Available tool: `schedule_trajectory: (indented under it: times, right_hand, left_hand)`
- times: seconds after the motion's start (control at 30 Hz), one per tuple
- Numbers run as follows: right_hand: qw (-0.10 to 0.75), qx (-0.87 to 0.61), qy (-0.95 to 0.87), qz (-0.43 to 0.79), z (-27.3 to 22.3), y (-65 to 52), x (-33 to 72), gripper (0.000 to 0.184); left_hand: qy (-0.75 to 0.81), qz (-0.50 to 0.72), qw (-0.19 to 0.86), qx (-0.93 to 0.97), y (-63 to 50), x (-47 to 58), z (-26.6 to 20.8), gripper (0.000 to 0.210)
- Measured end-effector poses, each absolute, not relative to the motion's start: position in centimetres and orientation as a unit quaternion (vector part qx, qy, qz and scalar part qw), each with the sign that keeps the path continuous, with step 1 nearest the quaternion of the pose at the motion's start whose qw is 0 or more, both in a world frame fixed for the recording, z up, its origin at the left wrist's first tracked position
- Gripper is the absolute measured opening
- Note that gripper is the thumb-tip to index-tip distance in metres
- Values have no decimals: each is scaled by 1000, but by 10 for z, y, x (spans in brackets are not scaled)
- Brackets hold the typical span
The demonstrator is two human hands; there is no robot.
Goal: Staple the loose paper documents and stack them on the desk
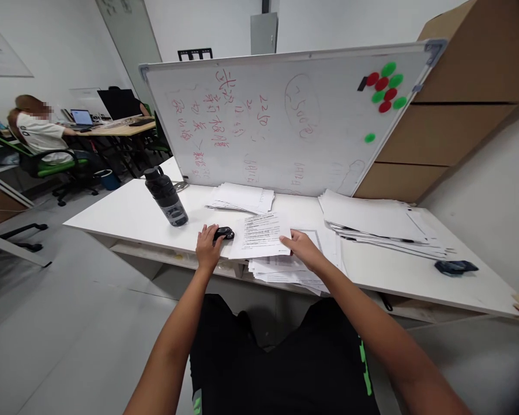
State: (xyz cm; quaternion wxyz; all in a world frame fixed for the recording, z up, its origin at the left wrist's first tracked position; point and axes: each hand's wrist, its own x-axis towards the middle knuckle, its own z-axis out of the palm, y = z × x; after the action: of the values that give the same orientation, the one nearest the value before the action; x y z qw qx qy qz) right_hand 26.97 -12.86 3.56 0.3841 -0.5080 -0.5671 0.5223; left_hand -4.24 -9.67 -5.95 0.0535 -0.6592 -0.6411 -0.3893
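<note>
On the white desk my left hand is closed on a small black stapler, with the fingers over its left end. My right hand pinches the right edge of a printed sheet of paper between thumb and fingers. The sheet's left edge reaches close to the stapler; whether it lies in the jaw cannot be made out. Whether more sheets lie under it is hidden. Beneath the sheet and my right hand, a loose pile of papers extends past the desk's front edge.
A dark bottle stands at the left. Behind lies one paper stack, with a larger one to the right. A dark object lies far right. A whiteboard leans before cardboard boxes. A person sits far left.
</note>
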Motion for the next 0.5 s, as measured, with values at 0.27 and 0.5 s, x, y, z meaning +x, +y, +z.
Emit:
schedule_trajectory:
  times: [0.27, 0.5]
  right_hand:
    - [371, -507, -566, 534, 34, -125, 258, 30]
    - [256, -509, -666, 482, 35, -106, 249, 30]
  left_hand:
    - [-644, -384, 45, -660, -96, -44, -59, 44]
    - [-634, -325, 41, -701, -97, -47, -45, 45]
